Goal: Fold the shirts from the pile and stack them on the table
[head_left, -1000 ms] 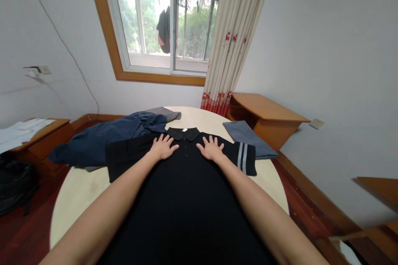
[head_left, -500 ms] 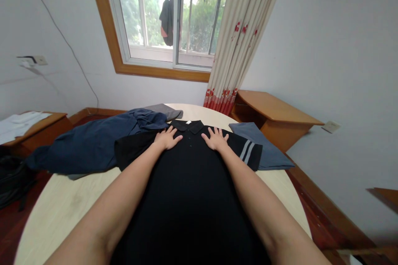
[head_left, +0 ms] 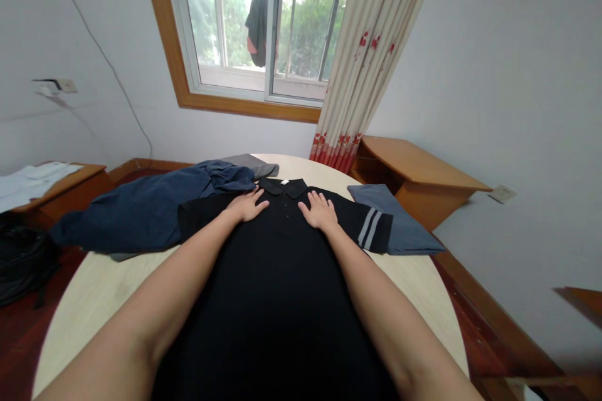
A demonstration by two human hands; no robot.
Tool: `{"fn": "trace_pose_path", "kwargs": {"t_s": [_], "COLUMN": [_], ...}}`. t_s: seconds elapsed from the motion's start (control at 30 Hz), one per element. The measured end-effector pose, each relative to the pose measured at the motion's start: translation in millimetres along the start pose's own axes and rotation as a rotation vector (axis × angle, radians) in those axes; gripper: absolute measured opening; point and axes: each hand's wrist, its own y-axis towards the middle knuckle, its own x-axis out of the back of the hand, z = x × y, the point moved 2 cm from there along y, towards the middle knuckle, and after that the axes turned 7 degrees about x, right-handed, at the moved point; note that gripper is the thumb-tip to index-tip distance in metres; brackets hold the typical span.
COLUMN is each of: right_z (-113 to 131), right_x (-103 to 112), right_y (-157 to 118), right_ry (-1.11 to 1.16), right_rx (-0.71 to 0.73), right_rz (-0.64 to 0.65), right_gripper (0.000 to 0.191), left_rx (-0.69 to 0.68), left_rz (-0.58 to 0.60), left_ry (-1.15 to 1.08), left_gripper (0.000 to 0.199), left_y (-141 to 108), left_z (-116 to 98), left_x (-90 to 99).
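Observation:
A black polo shirt (head_left: pixel 282 263) lies spread face up on the round table, its collar (head_left: pixel 283 187) at the far side. Two grey stripes cross its right sleeve; the left sleeve rests against a dark blue garment. My left hand (head_left: pixel 246 205) is open, pressed flat on the shirt's left shoulder. On the other shoulder, right of the buttons, my right hand (head_left: pixel 320 210) also lies flat with fingers spread. Neither hand grips the cloth. The shirt's lower part is dark and runs out of view toward me between my forearms.
The dark blue garment (head_left: pixel 145 210) lies heaped at the table's left, a grey cloth (head_left: pixel 249 165) behind it. A folded blue-grey garment (head_left: pixel 399 222) sits at the right. Beyond the pale table (head_left: pixel 113 288) stand a wooden desk (head_left: pixel 423 166), a curtain (head_left: pixel 371 56) and a black backpack (head_left: pixel 23 263).
Both hands have slid slightly over the shirt, my left a little left and my right a little left too, still flat. The striped sleeve has shifted slightly. The camera view has moved a bit.

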Motion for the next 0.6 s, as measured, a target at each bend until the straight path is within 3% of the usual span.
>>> {"fn": "trace_pose_path", "kwargs": {"t_s": [0.17,0.6], "right_z": [-36.1,-45.5], "right_x": [4.1,1.7], "right_y": [-2.6,20.6], "right_ry": [-0.029,-0.027], "right_rx": [-0.074,-0.111], "right_rz": [-0.009,0.007], "right_gripper": [0.076,0.078], "left_rx": [0.001,0.050], "left_rz": [0.010,0.051], "left_ry": [-0.011,-0.013], "left_gripper": [0.079,0.075], "left_y": [-4.3,23.5], "left_z": [18.0,7.2], "left_x": [2.9,1.4]}}
